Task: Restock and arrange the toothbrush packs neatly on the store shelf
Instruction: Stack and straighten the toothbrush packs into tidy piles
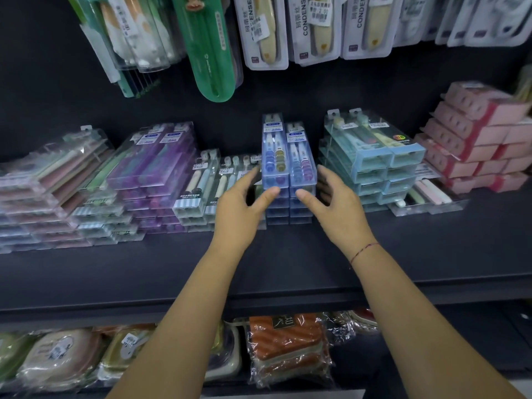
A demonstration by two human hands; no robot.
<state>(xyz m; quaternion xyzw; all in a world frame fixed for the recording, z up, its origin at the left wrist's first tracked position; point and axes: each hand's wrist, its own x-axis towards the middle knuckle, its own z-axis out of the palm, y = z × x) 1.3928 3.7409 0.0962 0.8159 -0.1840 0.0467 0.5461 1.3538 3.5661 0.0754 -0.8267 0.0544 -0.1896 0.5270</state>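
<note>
Squaring up, by the look of it, the blue toothbrush packs [288, 165]: two columns side by side on the dark shelf [288, 263], long axis running front to back, near ends facing outward. Top pack of the left column set a little further back than its neighbour, so not yet flush.

Just left of the blue packs: left hand [241, 197], wide open, fingers spread along the stack's left flank, thumb at the near end of the left column. Just right of the blue packs, mirrored: right hand [331, 197], equally open, fingers by the right flank, thumb at the near end of the right column. Holding nothing, either one; thumbs seemingly touching the pack ends, though hard to say for certain. Equally near, both, with the stack straight ahead between them.

Further left of the blue packs: striped-end packs [198, 185], then purple packs [161, 159]. Right of the blue packs: pale green-blue packs [371, 159], close but apart.

Probably calls for a gentle squeeze inward from both flanks, plus a push along the long axis to line up the near ends. Likely risk: smooth clear cases sliding off the stack.
</note>
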